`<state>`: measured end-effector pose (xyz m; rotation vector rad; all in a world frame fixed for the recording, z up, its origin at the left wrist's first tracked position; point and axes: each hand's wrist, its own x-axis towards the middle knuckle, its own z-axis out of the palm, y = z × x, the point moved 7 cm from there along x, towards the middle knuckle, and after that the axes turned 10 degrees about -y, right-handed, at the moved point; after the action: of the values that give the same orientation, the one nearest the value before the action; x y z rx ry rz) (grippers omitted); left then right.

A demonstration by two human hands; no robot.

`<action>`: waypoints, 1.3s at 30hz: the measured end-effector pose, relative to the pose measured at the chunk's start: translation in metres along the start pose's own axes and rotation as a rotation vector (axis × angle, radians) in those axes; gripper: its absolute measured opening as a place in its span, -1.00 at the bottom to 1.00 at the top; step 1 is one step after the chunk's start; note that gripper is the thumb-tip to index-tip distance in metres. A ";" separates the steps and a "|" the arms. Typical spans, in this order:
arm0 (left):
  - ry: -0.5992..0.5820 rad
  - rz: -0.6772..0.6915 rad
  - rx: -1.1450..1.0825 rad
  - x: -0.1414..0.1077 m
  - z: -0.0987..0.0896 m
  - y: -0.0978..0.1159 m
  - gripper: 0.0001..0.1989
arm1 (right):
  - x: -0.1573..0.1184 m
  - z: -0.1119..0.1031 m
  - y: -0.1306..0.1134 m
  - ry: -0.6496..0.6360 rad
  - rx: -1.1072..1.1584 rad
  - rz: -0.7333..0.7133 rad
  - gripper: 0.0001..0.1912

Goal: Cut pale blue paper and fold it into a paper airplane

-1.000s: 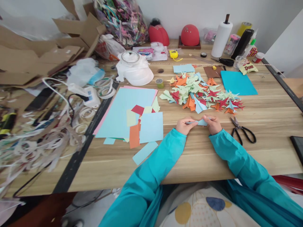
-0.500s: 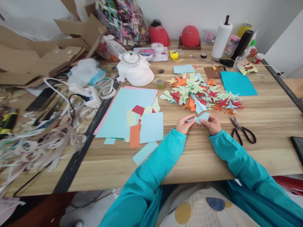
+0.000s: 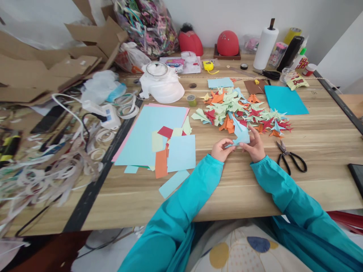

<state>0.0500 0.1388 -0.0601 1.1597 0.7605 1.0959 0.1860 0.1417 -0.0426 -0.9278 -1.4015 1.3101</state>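
A small folded piece of light blue paper (image 3: 242,139) is held between my two hands, just in front of the pile of folded paper shapes (image 3: 227,105). My left hand (image 3: 222,150) pinches its left end. On its right part, my right hand (image 3: 255,145) grips it with the thumb at the lower edge, while a finger rises behind. The pile mixes green, orange, red and blue pieces. Black-handled scissors (image 3: 290,155) lie to the right of my right hand.
Light blue sheets (image 3: 181,153) and an orange strip (image 3: 161,163) lie at left. A turquoise stack (image 3: 286,99) sits behind right. White bundle (image 3: 162,87), tangled straps (image 3: 51,173), cardboard (image 3: 48,71) and a white roll (image 3: 266,48) stand farther off.
The folded blue paper has tilted and shows a broader face at its right. The fingers of my right hand have risen and spread a little. My left hand has barely moved.
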 end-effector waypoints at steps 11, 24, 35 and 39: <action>0.049 0.115 0.090 0.000 -0.008 0.006 -0.79 | -0.004 0.004 -0.007 -0.080 -0.037 -0.146 -0.71; -0.019 -0.040 -0.005 -0.001 -0.001 -0.006 -0.65 | -0.003 0.007 -0.007 -0.080 -0.169 -0.005 -0.84; -0.005 -0.101 -0.046 0.001 -0.003 -0.016 -0.56 | -0.005 0.007 0.003 -0.100 -0.104 0.075 -0.76; -0.044 -0.106 -0.066 0.001 0.000 -0.015 -0.57 | -0.005 0.005 0.004 -0.077 -0.065 0.095 -0.74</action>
<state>0.0547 0.1391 -0.0742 1.0728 0.7381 0.9965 0.1819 0.1360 -0.0467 -1.0069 -1.4818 1.3906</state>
